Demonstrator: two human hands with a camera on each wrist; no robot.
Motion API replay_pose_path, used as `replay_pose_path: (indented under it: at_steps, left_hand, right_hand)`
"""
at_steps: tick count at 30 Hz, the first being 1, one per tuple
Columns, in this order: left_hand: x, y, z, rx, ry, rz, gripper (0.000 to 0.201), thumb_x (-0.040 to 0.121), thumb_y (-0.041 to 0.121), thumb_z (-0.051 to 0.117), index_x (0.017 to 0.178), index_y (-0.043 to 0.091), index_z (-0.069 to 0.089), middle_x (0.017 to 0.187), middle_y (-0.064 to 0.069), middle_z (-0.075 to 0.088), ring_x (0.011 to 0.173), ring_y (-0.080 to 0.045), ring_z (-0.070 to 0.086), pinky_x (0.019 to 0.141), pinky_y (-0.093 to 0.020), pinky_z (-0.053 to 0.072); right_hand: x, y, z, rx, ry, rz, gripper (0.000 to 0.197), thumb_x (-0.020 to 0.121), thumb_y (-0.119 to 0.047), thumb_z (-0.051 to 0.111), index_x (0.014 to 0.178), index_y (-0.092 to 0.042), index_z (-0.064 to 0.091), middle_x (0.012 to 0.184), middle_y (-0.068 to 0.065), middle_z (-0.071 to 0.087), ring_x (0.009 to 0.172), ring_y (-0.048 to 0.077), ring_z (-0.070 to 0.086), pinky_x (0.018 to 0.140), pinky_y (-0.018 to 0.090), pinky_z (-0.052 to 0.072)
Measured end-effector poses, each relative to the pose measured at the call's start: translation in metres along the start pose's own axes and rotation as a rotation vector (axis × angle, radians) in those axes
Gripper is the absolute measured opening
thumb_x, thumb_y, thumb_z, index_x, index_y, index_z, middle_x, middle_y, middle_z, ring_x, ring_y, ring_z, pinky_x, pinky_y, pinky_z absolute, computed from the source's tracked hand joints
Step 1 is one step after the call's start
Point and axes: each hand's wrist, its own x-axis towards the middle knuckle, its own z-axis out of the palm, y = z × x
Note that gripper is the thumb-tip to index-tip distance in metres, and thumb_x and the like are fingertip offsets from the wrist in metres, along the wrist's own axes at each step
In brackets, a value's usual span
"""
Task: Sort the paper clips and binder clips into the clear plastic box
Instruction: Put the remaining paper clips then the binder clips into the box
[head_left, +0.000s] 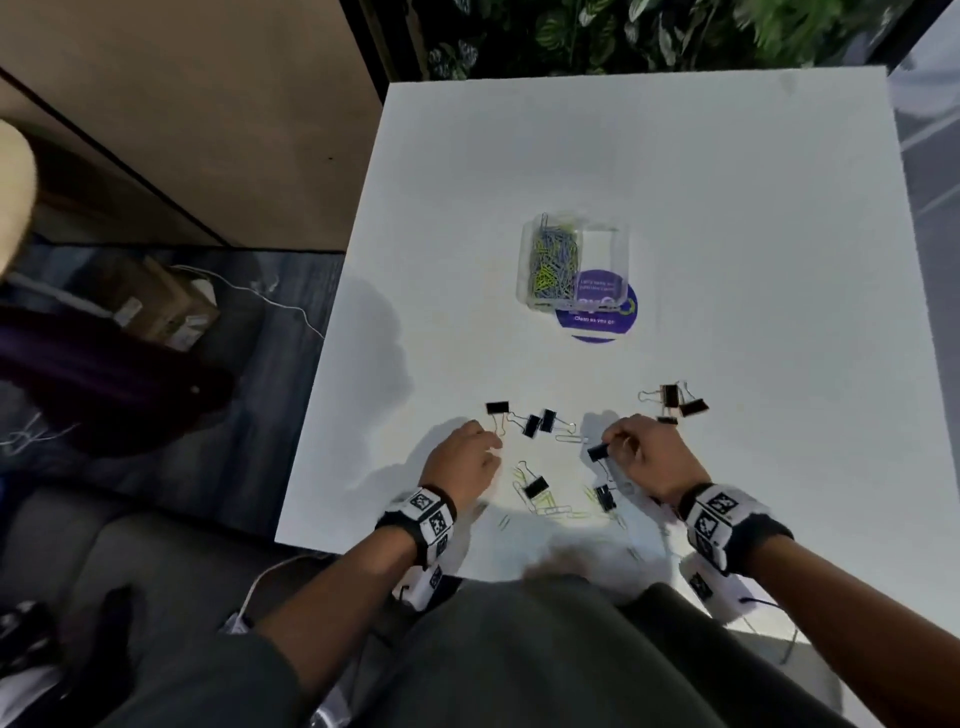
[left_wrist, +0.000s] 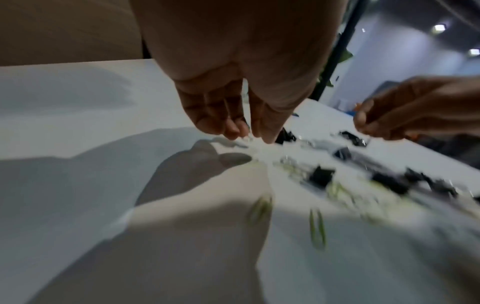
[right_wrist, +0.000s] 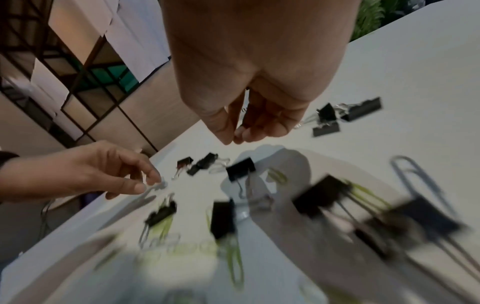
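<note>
The clear plastic box (head_left: 618, 244) stands mid-table, its left half heaped with green and blue paper clips (head_left: 553, 260). Black binder clips (head_left: 539, 422) and loose paper clips (head_left: 556, 509) lie scattered near the front edge. My left hand (head_left: 496, 444) pinches a pale paper clip (right_wrist: 159, 185) between thumb and forefinger, low over the table. My right hand (head_left: 613, 439) hovers with thumb and fingertips (right_wrist: 242, 134) pressed together just above a binder clip (right_wrist: 240, 168). A bit of thin wire, seemingly a paper clip, shows inside its curled fingers.
A purple round sticker (head_left: 597, 325) lies under the box's near right corner. A further cluster of binder clips (head_left: 678, 402) sits right of my right hand. The white table (head_left: 727, 182) ends just before my wrists. A cardboard box (head_left: 156, 306) is on the floor at left.
</note>
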Motion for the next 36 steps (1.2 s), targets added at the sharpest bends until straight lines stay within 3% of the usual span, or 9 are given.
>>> replay_pose_path:
  at_steps: [4,9,12,16,20,24,27,33,36]
  left_hand:
    - [-0.023,-0.016,0.028,0.148,0.028,0.093,0.025,0.091,0.015,0.058,0.114,0.011,0.066,0.119,-0.003,0.054,0.111,-0.018,0.050,0.079,-0.032,0.051]
    - [-0.020,-0.025,0.037,0.197,0.075,0.120,0.017,0.075,-0.005,0.069,0.080,0.011,0.067,0.094,-0.003,0.058,0.091,-0.022,0.057,0.066,-0.029,0.053]
    - [-0.022,-0.019,0.033,0.301,0.055,0.160,0.015,0.080,-0.006,0.058,0.088,0.006,0.062,0.098,-0.010,0.057,0.097,-0.030,0.055,0.073,-0.040,0.050]
    - [-0.026,-0.009,0.035,0.541,-0.003,0.165,0.031,0.086,-0.005,0.038,0.115,0.001,0.049,0.121,-0.018,0.048,0.112,-0.036,0.045,0.087,-0.041,0.038]
    - [-0.025,-0.010,0.032,0.526,0.020,0.186,0.034,0.084,-0.008,0.036,0.115,0.000,0.047,0.119,-0.018,0.051,0.108,-0.035,0.047,0.089,-0.038,0.037]
    - [-0.021,-0.012,0.027,0.299,0.063,0.171,0.032,0.076,-0.015,0.039,0.099,0.004,0.052,0.099,-0.013,0.057,0.093,-0.031,0.052,0.076,-0.032,0.037]
    - [-0.023,-0.021,0.027,0.139,0.153,0.112,0.021,0.086,-0.006,0.051,0.102,0.006,0.059,0.100,-0.010,0.060,0.094,-0.027,0.056,0.076,-0.031,0.044]
    - [-0.045,-0.031,0.032,0.178,0.072,0.049,0.031,0.091,0.020,0.059,0.120,0.010,0.059,0.119,-0.006,0.054,0.109,-0.022,0.050,0.087,-0.035,0.049]
    - [-0.045,-0.030,0.038,0.195,0.076,0.062,0.014,0.086,0.008,0.062,0.100,0.005,0.065,0.107,-0.010,0.056,0.098,-0.027,0.054,0.074,-0.042,0.053]
  right_hand:
    - [-0.038,0.019,0.017,-0.109,-0.012,-0.035,0.014,0.082,-0.011,0.059,0.092,-0.019,0.065,0.088,-0.006,0.058,0.076,0.012,0.056,0.065,0.011,0.038]
    - [-0.051,0.004,0.042,-0.315,-0.096,-0.223,0.015,0.087,-0.018,0.053,0.096,-0.016,0.065,0.095,-0.001,0.062,0.086,0.017,0.059,0.071,0.025,0.047]
    - [-0.045,-0.011,0.063,-0.418,-0.140,-0.281,0.020,0.089,-0.024,0.049,0.102,-0.017,0.064,0.100,0.001,0.062,0.089,0.020,0.060,0.071,0.031,0.053]
    - [-0.036,-0.023,0.088,-0.492,-0.167,-0.189,0.035,0.087,-0.034,0.058,0.113,-0.009,0.058,0.111,0.007,0.055,0.101,0.025,0.055,0.077,0.035,0.050]
    - [-0.027,-0.024,0.102,-0.534,-0.158,-0.173,0.045,0.080,-0.033,0.069,0.112,-0.005,0.056,0.116,0.010,0.050,0.105,0.028,0.050,0.081,0.038,0.049]
    - [-0.026,-0.020,0.113,-0.591,-0.175,-0.245,0.026,0.064,-0.009,0.081,0.085,-0.008,0.067,0.094,0.008,0.060,0.083,0.026,0.058,0.054,0.032,0.048]
    - [-0.029,-0.012,0.117,-0.652,-0.137,-0.281,0.022,0.058,0.000,0.080,0.069,-0.011,0.065,0.077,0.004,0.059,0.067,0.022,0.056,0.045,0.029,0.045]
    - [-0.037,-0.011,0.113,-0.714,-0.095,-0.375,0.044,0.047,0.004,0.078,0.083,-0.009,0.058,0.071,0.008,0.056,0.060,0.025,0.054,0.047,0.031,0.042]
    - [-0.038,-0.010,0.114,-0.737,-0.053,-0.397,0.045,0.050,0.005,0.075,0.086,-0.009,0.051,0.071,0.009,0.055,0.060,0.025,0.052,0.048,0.032,0.043]
